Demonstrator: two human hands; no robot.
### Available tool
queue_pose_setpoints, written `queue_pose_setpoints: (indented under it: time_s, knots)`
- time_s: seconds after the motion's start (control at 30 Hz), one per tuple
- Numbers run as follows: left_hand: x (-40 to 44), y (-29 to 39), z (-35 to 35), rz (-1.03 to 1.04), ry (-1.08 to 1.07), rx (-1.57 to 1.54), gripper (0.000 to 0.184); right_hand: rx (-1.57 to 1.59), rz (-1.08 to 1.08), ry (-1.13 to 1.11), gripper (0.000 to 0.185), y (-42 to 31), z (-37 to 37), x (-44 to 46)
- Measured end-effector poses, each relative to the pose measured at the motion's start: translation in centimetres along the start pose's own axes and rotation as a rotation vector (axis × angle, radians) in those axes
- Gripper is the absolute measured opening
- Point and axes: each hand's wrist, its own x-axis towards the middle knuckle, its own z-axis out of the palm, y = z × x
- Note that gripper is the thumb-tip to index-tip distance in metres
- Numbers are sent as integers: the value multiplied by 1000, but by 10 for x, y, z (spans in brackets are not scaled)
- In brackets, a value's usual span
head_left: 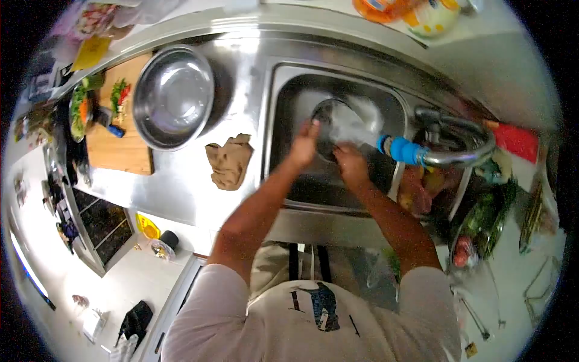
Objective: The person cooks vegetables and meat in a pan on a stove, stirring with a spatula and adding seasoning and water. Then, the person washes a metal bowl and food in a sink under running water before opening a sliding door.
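In the steel sink (292,187) a round dark-rimmed bowl (325,130) is held in the water stream; blur and splashing hide its inside. My left hand (306,143) is closed on the bowl's left edge, thumb on top. At its near right edge my right hand (351,163) is also closed, its fingertips partly hidden. White water pours from the blue nozzle (401,149) of the curved faucet (464,158), just right of the bowl, and spreads over it and the basin.
Left of the sink lie a crumpled brown cloth (229,161) and a big steel bowl (174,99), which overlaps a wooden cutting board (120,154) with cut vegetables (120,96) and a blue-handled knife (113,128). Bagged green vegetables (482,217) lie at the right.
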Motion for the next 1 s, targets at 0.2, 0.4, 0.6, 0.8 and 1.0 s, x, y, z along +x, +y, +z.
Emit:
queue_pose_setpoints:
  time_s: [0.2,0.4,0.6,0.8,1.0]
  knots:
    - [6,0,-3,-70,-37,4,74,99,-52,-168,40,-29,-29,4]
    - [25,-30,5,215,-58,170,65,63,106,-407,42,-35,-12,9]
    - [10,-46,29,184,53,46,65,311,50,-124,32,-45,-13,23]
    - [23,-44,18,260,102,85,70,318,82,-245,34,-51,-44,30]
    - [44,-34,-8,271,-171,226,74,88,-153,-274,31,10,-2,1]
